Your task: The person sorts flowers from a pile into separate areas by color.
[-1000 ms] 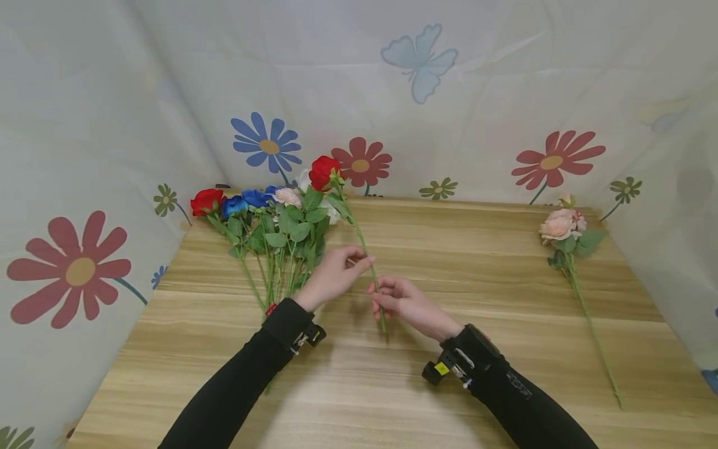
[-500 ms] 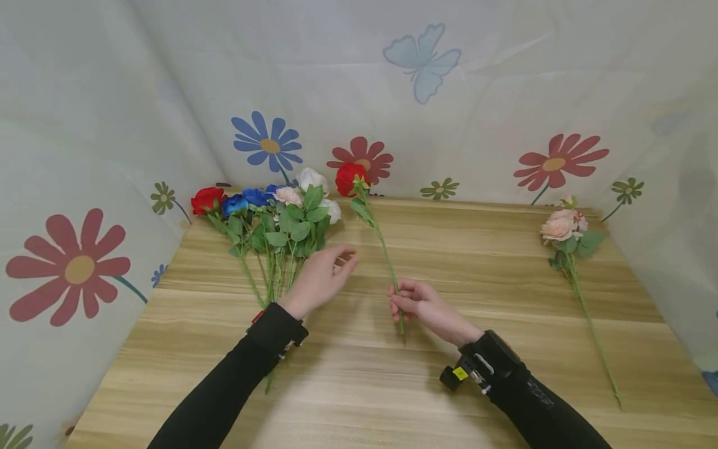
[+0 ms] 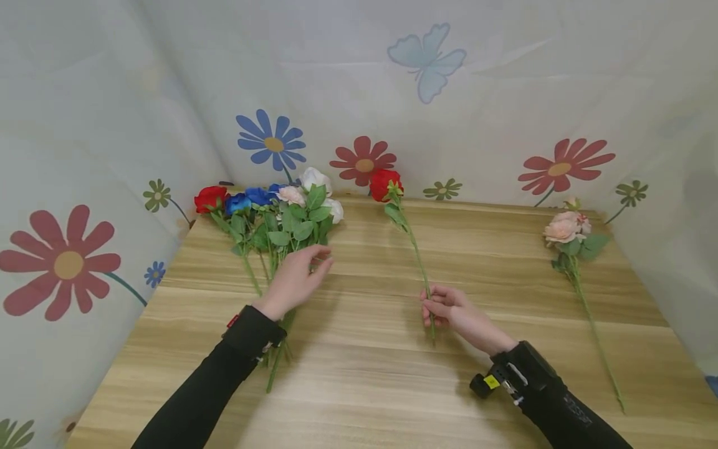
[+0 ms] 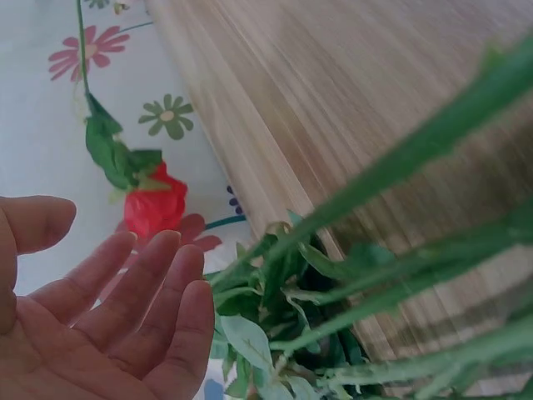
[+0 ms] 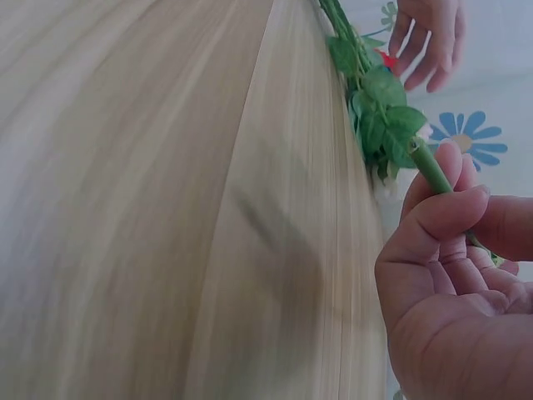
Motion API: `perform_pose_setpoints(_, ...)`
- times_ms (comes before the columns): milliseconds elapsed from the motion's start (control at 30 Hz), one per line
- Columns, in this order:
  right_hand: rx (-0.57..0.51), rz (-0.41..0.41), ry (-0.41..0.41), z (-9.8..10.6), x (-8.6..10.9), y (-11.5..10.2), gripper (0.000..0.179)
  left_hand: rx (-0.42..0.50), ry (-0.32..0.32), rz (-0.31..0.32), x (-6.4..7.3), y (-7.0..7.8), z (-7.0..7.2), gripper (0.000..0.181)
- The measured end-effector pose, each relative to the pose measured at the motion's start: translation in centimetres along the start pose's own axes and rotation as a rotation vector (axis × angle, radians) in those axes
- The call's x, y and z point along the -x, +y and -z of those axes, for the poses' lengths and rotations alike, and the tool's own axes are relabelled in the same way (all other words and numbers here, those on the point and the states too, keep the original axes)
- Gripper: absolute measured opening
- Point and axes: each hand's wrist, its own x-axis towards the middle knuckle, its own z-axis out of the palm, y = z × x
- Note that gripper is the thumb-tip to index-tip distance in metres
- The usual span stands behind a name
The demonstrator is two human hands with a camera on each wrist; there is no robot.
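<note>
My right hand (image 3: 457,312) pinches a red rose (image 3: 386,185) low on its green stem, the bloom leaning up and away toward the back wall. In the right wrist view the cut end of the stem (image 5: 429,167) pokes out past the thumb and finger. My left hand (image 3: 294,277) hovers over the stems of a bunch of flowers (image 3: 294,224), holding nothing. Its fingers (image 4: 154,292) are relaxed in the left wrist view. Red, blue, pale pink and white blooms make up that bunch, and the left hand and wrist hide part of its stems.
A pale pink rose (image 3: 563,227) lies by itself at the right side of the wooden table (image 3: 381,386). Behind the table's back edge hangs a white curtain (image 3: 336,75) printed with flowers and a butterfly.
My left hand has let go of the red rose's stem and moved left over the bunch. The right hand has carried the rose to the right.
</note>
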Motion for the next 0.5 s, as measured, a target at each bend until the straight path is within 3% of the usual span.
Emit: perform_pose_setpoints(500,0.075,-0.055,0.097,4.9,4.4,1.8,0.030,-0.048,-0.003,0.005,0.8,-1.0,0.8,0.036)
